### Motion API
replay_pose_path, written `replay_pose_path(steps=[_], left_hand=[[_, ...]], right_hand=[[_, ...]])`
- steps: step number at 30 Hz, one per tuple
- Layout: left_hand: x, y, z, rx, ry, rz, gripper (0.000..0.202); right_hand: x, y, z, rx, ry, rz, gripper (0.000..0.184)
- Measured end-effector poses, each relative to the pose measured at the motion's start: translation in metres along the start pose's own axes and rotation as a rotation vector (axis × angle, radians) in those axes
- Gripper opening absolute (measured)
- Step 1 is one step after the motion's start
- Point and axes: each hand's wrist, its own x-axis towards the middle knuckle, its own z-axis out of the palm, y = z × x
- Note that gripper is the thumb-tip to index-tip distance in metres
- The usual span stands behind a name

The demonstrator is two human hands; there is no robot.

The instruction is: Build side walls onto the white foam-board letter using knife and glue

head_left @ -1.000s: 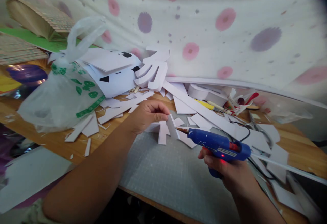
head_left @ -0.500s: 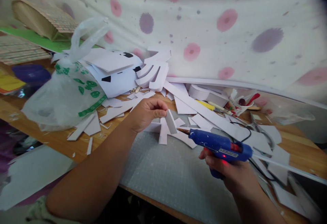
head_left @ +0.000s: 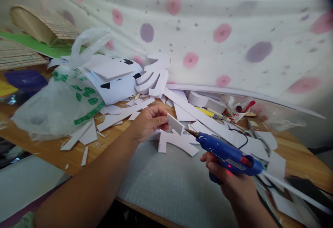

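Observation:
Between thumb and fingers, my left hand (head_left: 153, 121) pinches a small white foam board strip (head_left: 175, 123) by its left end. My right hand (head_left: 229, 174) grips a blue hot glue gun (head_left: 226, 151), its red light glowing and a glue stick sticking out behind. The gun's brass nozzle (head_left: 191, 132) points left, very close to the strip's right end; whether they touch I cannot tell. Just below the strip, a curved, branching white foam board shape (head_left: 179, 142) lies on the grey cutting mat (head_left: 166, 183).
A tied plastic bag (head_left: 57, 106) stands on the left beside white scraps. White cut-outs (head_left: 153, 80) are heaped at the back. Scissors (head_left: 260, 139), a yellow cutter (head_left: 204, 111) and a cup with a red spoon (head_left: 240, 112) lie to the right. A spotted curtain (head_left: 191, 41) hangs behind.
The strip has turned from steep to a flatter slant, its free end swinging right. The glue gun has shifted slightly right and tilted, nozzle still by that end. The camera view has shifted a little.

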Motion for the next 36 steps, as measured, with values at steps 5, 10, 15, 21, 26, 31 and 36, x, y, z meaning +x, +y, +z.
replay_pose_path(steps=[5, 10, 15, 21, 26, 31, 36], left_hand=[[-0.0011, -0.0005, 0.0054, 0.004, -0.01, -0.029, 0.026], [-0.0014, 0.0008, 0.009, 0.017, 0.004, -0.034, 0.025], [-0.001, -0.0001, 0.0072, 0.014, -0.002, -0.032, 0.025], [-0.0009, -0.001, 0.0062, 0.014, -0.001, -0.023, 0.022], [-0.001, -0.0006, 0.0061, 0.016, 0.008, -0.02, 0.022], [-0.0008, -0.0015, 0.0045, 0.02, 0.018, -0.028, 0.023], [-0.0003, -0.0025, 0.0033, 0.039, 0.023, -0.022, 0.023]], right_hand=[[0.0018, 0.0012, -0.0006, -0.021, 0.003, -0.073, 0.013], [0.001, 0.0049, -0.0007, -0.018, 0.014, -0.118, 0.008], [-0.0004, 0.0047, 0.0002, -0.018, 0.037, -0.072, 0.01], [-0.0016, 0.0015, 0.0019, -0.057, 0.081, -0.017, 0.011], [-0.0017, 0.001, 0.0017, -0.09, 0.058, -0.008, 0.013], [-0.0016, -0.0006, 0.0017, -0.081, 0.041, 0.005, 0.014], [-0.0016, -0.0011, 0.0027, -0.054, 0.06, -0.01, 0.011]])
